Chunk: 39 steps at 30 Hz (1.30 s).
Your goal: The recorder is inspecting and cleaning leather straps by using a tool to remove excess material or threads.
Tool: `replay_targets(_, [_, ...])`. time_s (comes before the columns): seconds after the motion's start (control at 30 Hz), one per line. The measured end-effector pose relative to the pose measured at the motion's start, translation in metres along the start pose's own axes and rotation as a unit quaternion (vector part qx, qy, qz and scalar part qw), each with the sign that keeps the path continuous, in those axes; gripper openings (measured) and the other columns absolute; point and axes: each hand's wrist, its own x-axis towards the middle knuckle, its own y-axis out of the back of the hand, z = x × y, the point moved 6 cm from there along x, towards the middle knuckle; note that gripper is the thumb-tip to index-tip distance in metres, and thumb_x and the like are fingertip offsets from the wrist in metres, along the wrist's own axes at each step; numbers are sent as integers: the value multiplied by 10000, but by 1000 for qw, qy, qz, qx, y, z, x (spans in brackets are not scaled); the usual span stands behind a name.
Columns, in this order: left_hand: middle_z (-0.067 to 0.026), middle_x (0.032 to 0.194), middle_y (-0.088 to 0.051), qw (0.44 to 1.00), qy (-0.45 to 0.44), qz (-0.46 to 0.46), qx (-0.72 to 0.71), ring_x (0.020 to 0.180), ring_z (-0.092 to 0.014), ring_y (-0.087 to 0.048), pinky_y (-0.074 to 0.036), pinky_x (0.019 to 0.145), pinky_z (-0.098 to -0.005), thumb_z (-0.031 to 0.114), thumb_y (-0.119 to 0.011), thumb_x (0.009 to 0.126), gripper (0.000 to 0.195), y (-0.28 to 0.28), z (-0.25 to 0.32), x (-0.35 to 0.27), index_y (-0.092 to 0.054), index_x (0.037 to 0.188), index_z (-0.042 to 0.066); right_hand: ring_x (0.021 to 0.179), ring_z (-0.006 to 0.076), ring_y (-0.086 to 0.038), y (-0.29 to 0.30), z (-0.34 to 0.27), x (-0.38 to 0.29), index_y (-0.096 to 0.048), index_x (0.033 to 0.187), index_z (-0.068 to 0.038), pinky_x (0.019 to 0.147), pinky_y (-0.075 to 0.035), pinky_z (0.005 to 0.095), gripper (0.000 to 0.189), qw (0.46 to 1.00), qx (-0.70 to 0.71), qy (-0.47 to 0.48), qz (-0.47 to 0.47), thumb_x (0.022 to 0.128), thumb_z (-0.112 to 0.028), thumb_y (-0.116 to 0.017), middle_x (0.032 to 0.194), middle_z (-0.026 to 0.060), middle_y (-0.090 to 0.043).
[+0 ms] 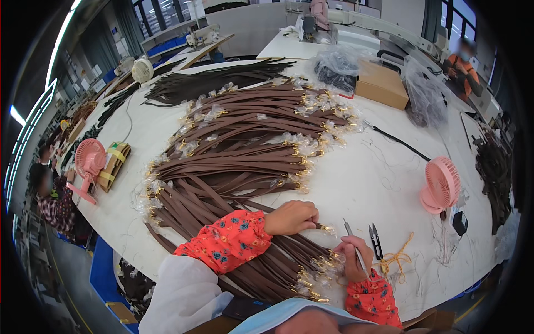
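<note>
Brown straps (pixel 233 163) with gold metal hooks and clear plastic wrapping at their ends lie in layered bundles across the white table. My left hand (pixel 292 217), in a red floral sleeve cover, has its fingers closed on a brown strap near its gold end (pixel 324 227). Just right of the strap ends, my right hand (pixel 354 256) holds a slim metal pointed tool (pixel 359 258), its tip up and away from me. Black thread snips (pixel 375 242) lie to the right of that hand, beside a tangle of yellow cord (pixel 398 259).
A pink fan (pixel 440 183) stands at the right, another pink fan (pixel 89 158) at the left by a taped bundle. Farther back are dark straps (pixel 217 81), a cardboard box (pixel 381 85) and plastic bags. People sit at the left (pixel 54 200) and one is at the far right (pixel 463 71).
</note>
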Motion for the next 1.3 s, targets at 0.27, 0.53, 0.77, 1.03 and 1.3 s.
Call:
replay_targets(0.27, [-130,876,-613,990,-38,-5,-134,813,-316,-607,-484,709,-377,141,-653,832,127,-45,26,18,-634,905,39,639,189,-627,6,-6,-4,-565,1097,-1,588,-492,280,178,999,-25,20,35,955,-80,-491,796,141,-667])
replay_targets(0.53, [-103,959,-565,991,23,-17,-132,731,-211,-588,-496,677,-330,75,-723,738,372,-19,20,16,-576,1078,41,659,120,-580,7,20,9,-500,1187,43,622,-477,234,285,973,151,-147,96,1022,-168,-402,882,129,-616])
replay_targets(0.77, [-91,927,-558,991,14,-17,-131,720,-209,-581,-488,671,-310,56,-722,758,359,-27,26,16,-594,1093,59,603,136,-580,18,33,5,-498,1114,29,603,-489,256,305,945,203,-202,159,1034,-238,-374,809,129,-613])
replay_targets(1.03, [-79,791,-605,992,-50,56,-97,677,-232,-596,-479,615,-312,58,-698,788,84,-29,34,11,-667,862,34,539,122,-551,20,31,2,-522,1003,4,579,-490,265,343,958,138,-218,122,1038,-292,-352,612,55,-545])
replay_targets(1.3, [-98,712,-631,964,113,3,-242,606,-178,-586,-460,585,-295,127,-655,845,109,-33,13,13,-640,883,26,459,49,-458,13,32,-1,-593,907,7,496,-418,200,374,942,144,-290,84,1021,-304,-420,573,11,-534])
